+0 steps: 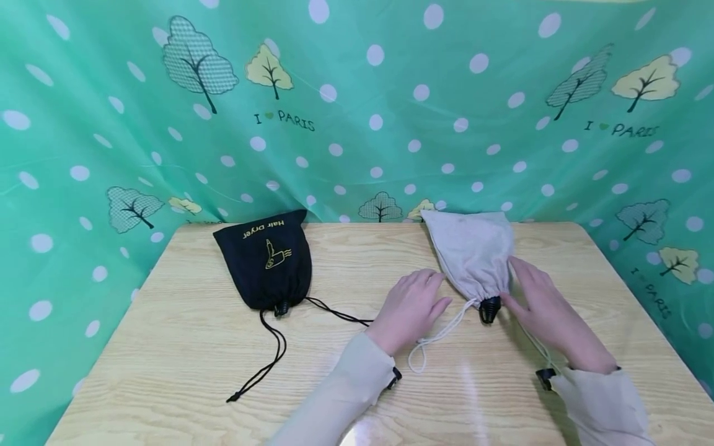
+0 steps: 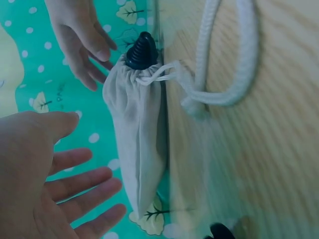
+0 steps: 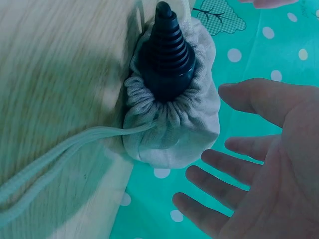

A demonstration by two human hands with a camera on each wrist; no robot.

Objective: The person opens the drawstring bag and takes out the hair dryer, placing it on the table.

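A light grey drawstring bag point(image 1: 474, 248) lies on the table at the back right, its gathered mouth toward the front. Out of the mouth sticks a black ribbed end point(image 1: 489, 310), also seen in the right wrist view point(image 3: 168, 62). My right hand point(image 1: 549, 313) is at the bag's right side with fingers spread; whether it touches the cloth I cannot tell. To the left of the bag, above the table, is my left hand point(image 1: 409, 306), fingers extended and holding nothing. In the left wrist view a gap shows between the left hand point(image 2: 75, 184) and the bag point(image 2: 137, 134).
A black drawstring bag point(image 1: 268, 260) marked "Hair Dryer" lies at the back left, its black cords point(image 1: 273, 353) trailing forward and right. White cords point(image 1: 446, 328) of the grey bag spread on both sides of its mouth. A green patterned cloth point(image 1: 357, 111) hangs behind the wooden table point(image 1: 167, 359).
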